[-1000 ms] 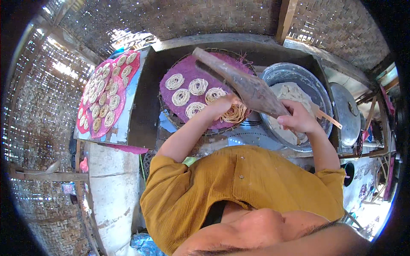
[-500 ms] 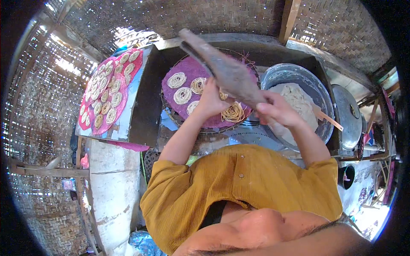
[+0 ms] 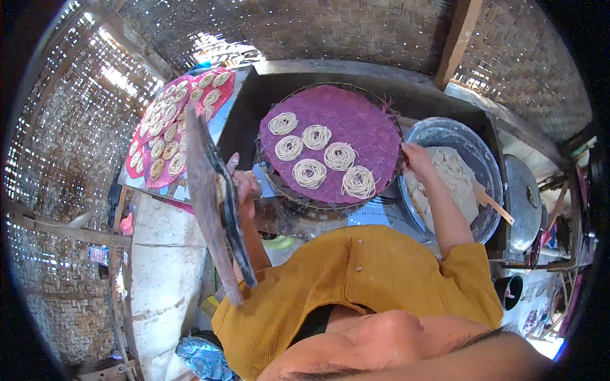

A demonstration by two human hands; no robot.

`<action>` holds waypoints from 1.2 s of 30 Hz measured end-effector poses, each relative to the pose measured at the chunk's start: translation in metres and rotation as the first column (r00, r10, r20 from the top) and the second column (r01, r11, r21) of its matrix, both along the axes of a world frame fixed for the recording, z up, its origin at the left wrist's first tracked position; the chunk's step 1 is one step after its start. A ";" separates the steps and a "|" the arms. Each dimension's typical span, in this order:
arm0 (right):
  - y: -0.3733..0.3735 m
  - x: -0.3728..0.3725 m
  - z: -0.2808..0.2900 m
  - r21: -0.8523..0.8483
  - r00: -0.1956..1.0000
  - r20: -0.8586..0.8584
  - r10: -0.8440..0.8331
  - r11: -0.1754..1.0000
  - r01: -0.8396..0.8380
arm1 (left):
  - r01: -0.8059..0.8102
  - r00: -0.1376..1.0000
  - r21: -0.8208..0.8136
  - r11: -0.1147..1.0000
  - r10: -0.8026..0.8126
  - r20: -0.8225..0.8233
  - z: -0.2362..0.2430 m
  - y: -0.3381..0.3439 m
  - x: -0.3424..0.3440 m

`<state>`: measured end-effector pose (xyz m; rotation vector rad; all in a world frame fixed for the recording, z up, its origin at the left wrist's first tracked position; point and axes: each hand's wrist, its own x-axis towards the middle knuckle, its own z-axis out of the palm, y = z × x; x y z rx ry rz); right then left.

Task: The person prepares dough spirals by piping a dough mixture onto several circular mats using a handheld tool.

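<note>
My left hand (image 3: pixel 244 185) is closed around a long wooden press (image 3: pixel 208 190), made of two hinged-looking boards with a dark inner edge, held upright left of the tray. With its fingers closed on the edge, my right hand (image 3: pixel 417 159) grips the right rim of a round woven tray lined with purple cloth (image 3: pixel 343 114). Several pale coils of noodle-like dough strands (image 3: pixel 340 156) lie flat on the cloth, mostly toward its left and near side. To the right of the tray, a dark blue basin (image 3: pixel 486 143) contains a mass of pale dough (image 3: pixel 445 171).
A wooden-handled spatula (image 3: pixel 497 206) leans in the basin. At the left, pink cloths bear many more coils (image 3: pixel 166 127) on a raised surface. A large metal lid (image 3: pixel 522 190) stands at the right. Woven bamboo walls (image 3: pixel 318 32) enclose the work counter.
The press has swung from above the tray to its left, now in my left hand alone. My right hand has let go of it and taken the tray's right rim.
</note>
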<state>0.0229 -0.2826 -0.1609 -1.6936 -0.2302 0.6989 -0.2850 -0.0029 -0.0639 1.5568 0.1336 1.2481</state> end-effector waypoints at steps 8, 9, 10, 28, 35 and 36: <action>-0.006 -0.118 0.021 0.273 0.872 -0.489 0.036 0.955 0.114 | 0.235 0.971 -0.291 0.927 -0.234 0.041 0.021 -0.011 -0.012; -0.010 -0.125 0.024 0.239 0.838 -0.525 0.145 0.971 -0.018 | 0.263 0.963 -0.348 0.900 -0.267 0.037 0.026 -0.011 -0.003; -0.012 -0.130 0.028 0.210 0.787 -0.562 0.253 0.965 -0.160 | 0.232 0.969 -0.414 0.880 -0.247 0.020 0.031 -0.016 0.002; -0.015 -0.111 0.153 0.239 0.737 -0.230 0.635 0.771 -0.590 | 0.859 0.452 -0.500 0.112 -0.622 0.639 0.078 0.006 0.148; 0.006 -0.079 0.138 -0.117 0.796 -0.183 0.577 0.792 -0.600 | 0.883 0.426 -0.464 0.074 -0.543 0.724 0.032 0.028 0.176; 0.007 -0.080 0.136 -0.120 0.801 -0.181 0.571 0.795 -0.594 | 0.850 0.488 -0.518 0.096 -0.514 0.706 0.027 0.029 0.176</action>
